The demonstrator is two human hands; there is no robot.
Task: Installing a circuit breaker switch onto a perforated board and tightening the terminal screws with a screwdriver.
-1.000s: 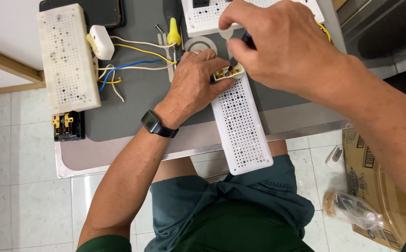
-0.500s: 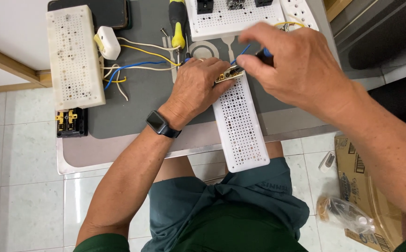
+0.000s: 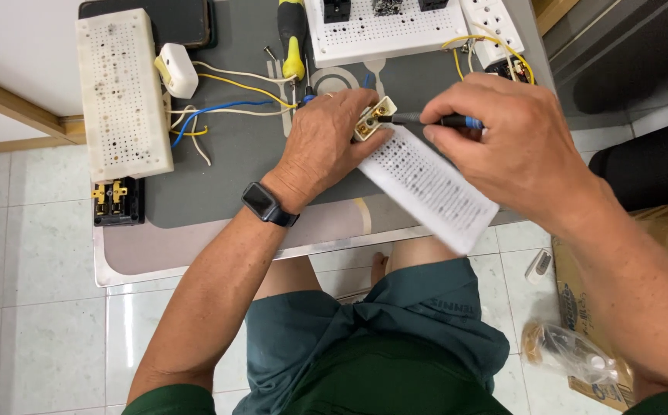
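Over a grey work mat (image 3: pixel 226 154), the left hand (image 3: pixel 326 142) clamps a small switch module (image 3: pixel 372 119) against a perforated white board (image 3: pixel 430 184) while the right hand (image 3: pixel 515 146) grips a screwdriver (image 3: pixel 438 120), best kept square to the screw.

Perforated white boards: three — one long at left (image 3: pixel 122 92), one at top centre (image 3: pixel 380 31), one tilted under the hands (image 3: pixel 434 188). Screwdrivers: two — yellow-handled (image 3: pixel 293 38), blue-handled (image 3: pixel 457 121). Black terminal blocks with brass contacts: one (image 3: pixel 118 201). White plugs: one (image 3: pixel 177 69). Small cream sockets: one (image 3: pixel 374 117). Hands: two — left (image 3: pixel 330 142), right (image 3: pixel 515 146). Wristwatches: one (image 3: pixel 266 204).
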